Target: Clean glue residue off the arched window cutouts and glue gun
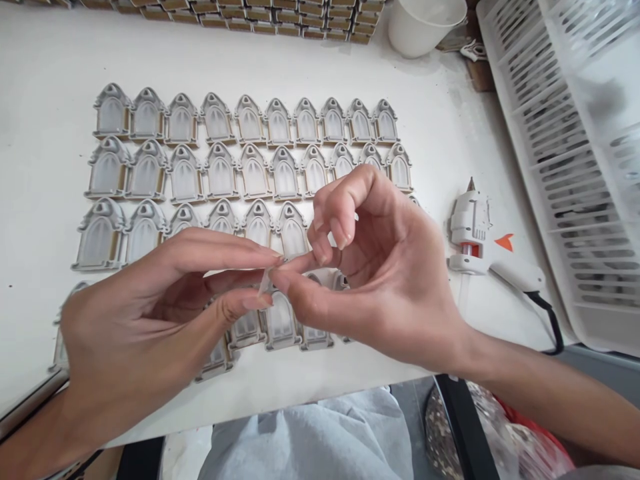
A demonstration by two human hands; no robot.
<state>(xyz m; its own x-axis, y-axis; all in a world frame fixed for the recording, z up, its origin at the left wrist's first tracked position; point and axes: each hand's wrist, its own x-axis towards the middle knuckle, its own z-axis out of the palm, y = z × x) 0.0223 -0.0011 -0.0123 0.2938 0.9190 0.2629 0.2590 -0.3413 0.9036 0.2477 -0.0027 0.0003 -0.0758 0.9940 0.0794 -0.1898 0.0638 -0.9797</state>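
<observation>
Both hands meet above the near middle of a white table (45, 60). My left hand (145, 327) pinches a small clear film piece (265, 281) between thumb and forefinger. My right hand (380, 267) pinches the same piece from the other side with thumb and forefinger, its other fingers curled above. Under the hands lie several rows of grey arch-shaped window pieces (250, 143), flat and side by side; the nearest row is partly hidden by my hands.
A white glue gun (470, 227) with a black cord lies right of the rows. A white slatted plastic basket (575, 147) fills the right side. A white cup (423, 27) and stacked small boxes (260, 17) stand at the far edge.
</observation>
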